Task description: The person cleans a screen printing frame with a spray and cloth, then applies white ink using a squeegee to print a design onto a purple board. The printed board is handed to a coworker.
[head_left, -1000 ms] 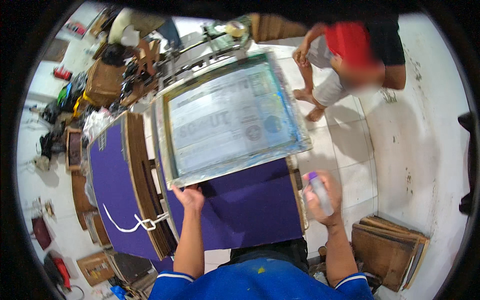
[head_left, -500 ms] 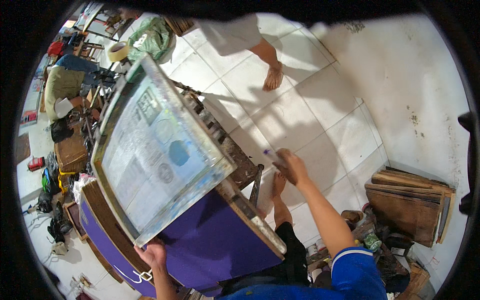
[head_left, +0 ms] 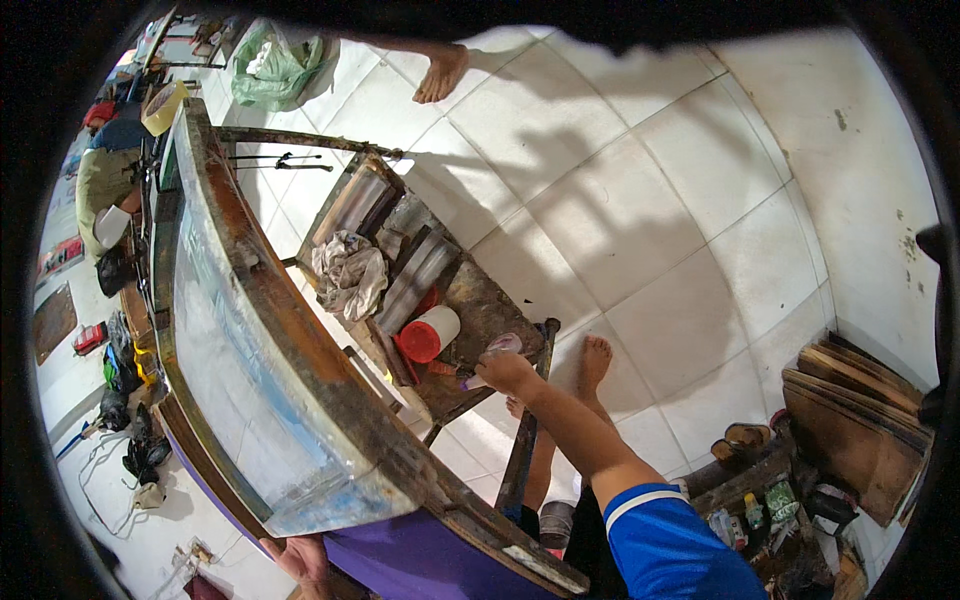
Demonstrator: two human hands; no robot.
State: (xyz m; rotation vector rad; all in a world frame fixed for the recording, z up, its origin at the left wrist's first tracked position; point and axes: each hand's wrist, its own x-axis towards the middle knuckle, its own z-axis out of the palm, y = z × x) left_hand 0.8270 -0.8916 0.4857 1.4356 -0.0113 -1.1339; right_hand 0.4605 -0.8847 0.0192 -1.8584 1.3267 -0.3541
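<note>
A large screen-printing frame (head_left: 245, 375) with a pale, blue-stained mesh stands tilted over a board with purple cloth (head_left: 420, 550). My left hand (head_left: 300, 560) grips its lower near edge, fingers partly hidden beneath it. Off to the right, my right hand (head_left: 508, 374) is closed over the near end of a low, paint-stained stand (head_left: 490, 295). A small purple-stained thing (head_left: 472, 382) pokes out from that hand; its kind is not clear. Just beyond the fingers sits a small pinkish-white container (head_left: 507, 343).
On the stand lie a red-and-white tub (head_left: 430, 333), a crumpled rag (head_left: 349, 275) and flat squeegee-like bars (head_left: 420, 278). A person's bare foot (head_left: 441, 75) is on the tiles at the top. Wooden panels (head_left: 850, 430) lean against the right wall, near assorted clutter.
The frame has tilted up more steeply, baring the stand behind it. My right hand has moved left and down to the stand with the purple-stained thing. The other person's foot appears farther left.
</note>
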